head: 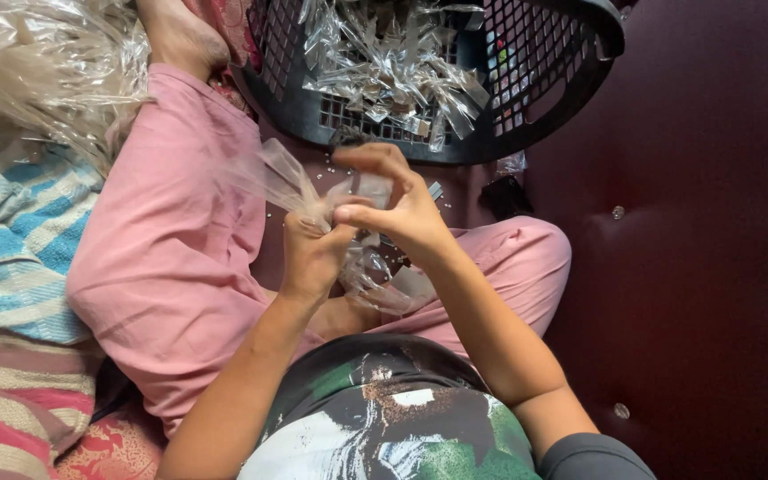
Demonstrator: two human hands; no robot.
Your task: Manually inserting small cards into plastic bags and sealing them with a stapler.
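Clear plastic is what we have in both hands: a small bag pinched between them, just in front of the basket. Our left hand is closed into a fist around the gathered film, with a loose crinkled end fanning out to the left of the basket's near rim. Our right hand sits above it, thumb and forefinger pressed narrowly together on the bag's top edge, other fingers curled over. More film trails down below the hands toward our lap.

Beyond the hands the black mesh basket holds a heap of small clear packets. A few tiny pale beads lie scattered on the surface just before the basket. Left of the basket our pink trouser leg runs up to a bare foot. Farther left of the basket lies a pile of clear sheeting, and below that a blue striped cloth. Right of the basket is dark maroon padding with small studs.
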